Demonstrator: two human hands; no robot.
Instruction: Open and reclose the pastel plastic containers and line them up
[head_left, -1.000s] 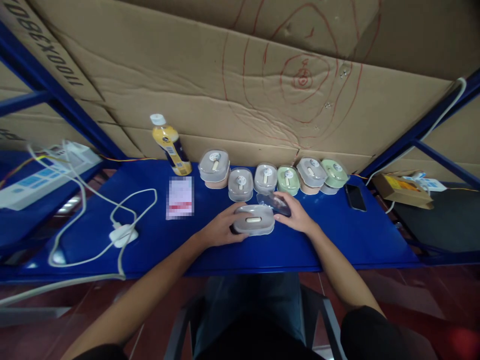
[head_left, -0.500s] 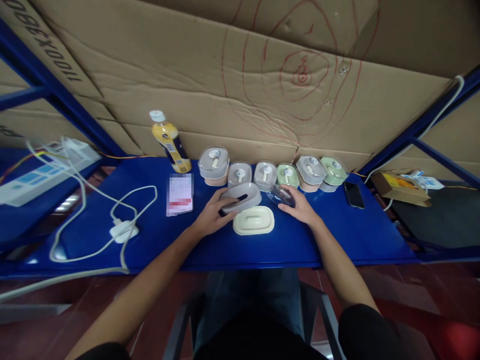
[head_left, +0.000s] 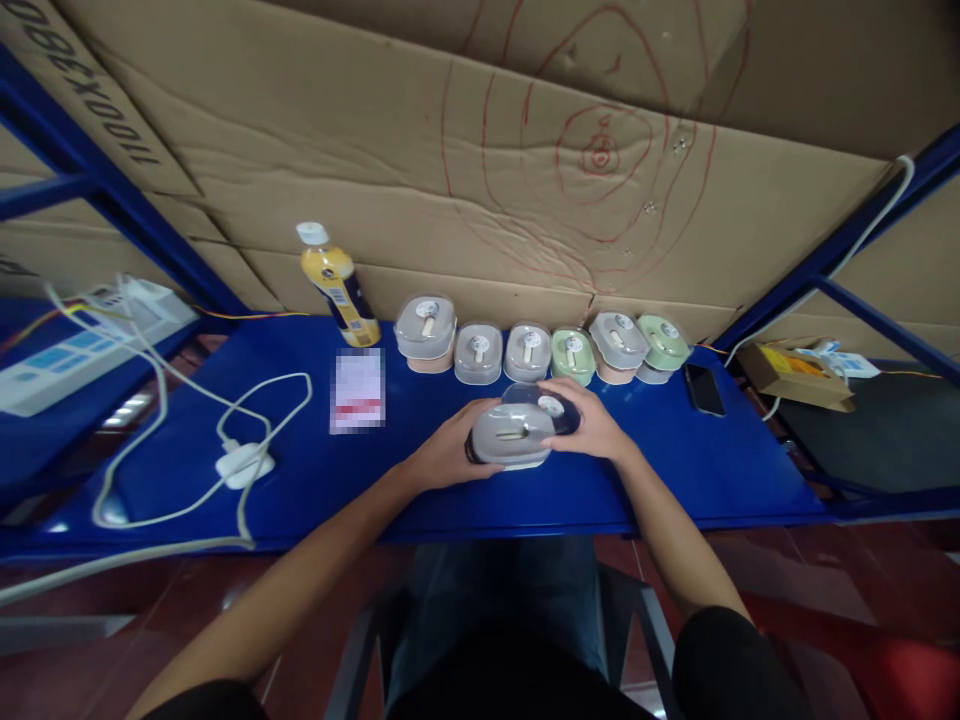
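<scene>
A small oval box with a grey see-through inner part [head_left: 510, 436] sits on the blue shelf [head_left: 300, 480] in front of me. My left hand [head_left: 448, 455] grips its left side, fingers curled round it. My right hand [head_left: 592, 420] holds a clear lid [head_left: 544, 405] with a white knob over the box's far right edge. Behind them stands a row of several closed boxes, grey [head_left: 426, 328], grey [head_left: 478, 352], green [head_left: 573, 354] and more.
A yellow drink bottle [head_left: 336, 288] stands at the back left, a paper slip [head_left: 358, 388] beside it. White cable and plug [head_left: 240, 462] lie at left, a power strip [head_left: 67, 345] farther left. A black phone [head_left: 703, 388] and a cardboard carton [head_left: 795, 372] lie at right. Cardboard wall behind.
My left hand brought the grey inner part back down onto the cream base. My right hand moved the clear lid from the shelf to over the box.
</scene>
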